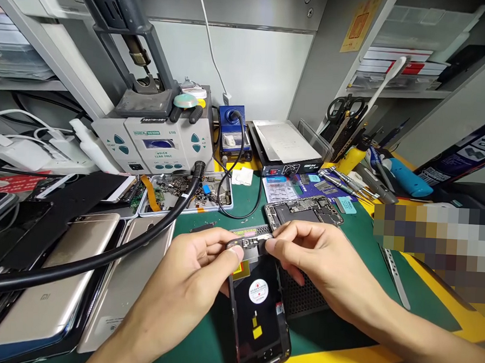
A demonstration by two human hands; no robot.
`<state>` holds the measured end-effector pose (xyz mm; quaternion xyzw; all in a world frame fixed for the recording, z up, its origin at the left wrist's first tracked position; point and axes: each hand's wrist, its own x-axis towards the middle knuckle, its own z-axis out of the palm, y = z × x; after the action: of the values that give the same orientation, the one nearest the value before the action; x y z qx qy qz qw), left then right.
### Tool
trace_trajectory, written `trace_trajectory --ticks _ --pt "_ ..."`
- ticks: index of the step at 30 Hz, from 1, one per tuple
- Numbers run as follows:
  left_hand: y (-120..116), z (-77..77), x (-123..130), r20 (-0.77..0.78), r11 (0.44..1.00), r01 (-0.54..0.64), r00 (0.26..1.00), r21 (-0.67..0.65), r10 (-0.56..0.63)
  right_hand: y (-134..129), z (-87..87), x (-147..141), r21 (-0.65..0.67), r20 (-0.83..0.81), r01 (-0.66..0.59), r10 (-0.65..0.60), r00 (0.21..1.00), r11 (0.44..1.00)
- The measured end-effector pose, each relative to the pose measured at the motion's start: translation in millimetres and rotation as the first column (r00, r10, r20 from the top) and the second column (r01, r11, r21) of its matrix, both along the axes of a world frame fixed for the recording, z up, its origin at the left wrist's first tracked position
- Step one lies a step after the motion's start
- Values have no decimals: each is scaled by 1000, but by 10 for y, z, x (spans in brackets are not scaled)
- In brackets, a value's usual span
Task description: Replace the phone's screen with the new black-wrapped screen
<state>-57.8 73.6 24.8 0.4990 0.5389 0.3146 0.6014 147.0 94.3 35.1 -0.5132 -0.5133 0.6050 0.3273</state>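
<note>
Low in the middle of my view, the black screen panel (266, 313) is over the green mat (319, 337). I use it as the middle of my clock. It has a round white sticker (258, 292) and small yellow patches (257, 332). A thin metal part (252, 240) runs along its top end, at 12 o'clock.

At 10 o'clock is the left hand (193, 271). Its thumb and fingers pinch the top left corner of the panel. At 2 o'clock is the right hand (312, 255). Its thumb and finger tips are at the right end of the thin part, but I cannot tell if they grip it.

I see an open phone (306, 209) at 1 o'clock, and a black pad with little holes (305, 296) at 3, partly under the right hand. Metal tweezers (395, 279) lie further out, near 3. A tray of phone boards (221, 195) sits at 11, with a big grey machine (155, 144) behind it. A gold phone (58, 275) lies at 9.
</note>
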Motion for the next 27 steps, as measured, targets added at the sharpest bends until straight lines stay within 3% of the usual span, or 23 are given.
trace_trajectory --ticks 15,27 --pt "-10 -20 22 63 999 -17 998 -35 19 -21 2 -27 -34 6 24 -24 1000 999" --pt "20 20 77 -1 1000 -21 1000 -22 21 -28 9 -69 -12 38 41 -40 998 999"
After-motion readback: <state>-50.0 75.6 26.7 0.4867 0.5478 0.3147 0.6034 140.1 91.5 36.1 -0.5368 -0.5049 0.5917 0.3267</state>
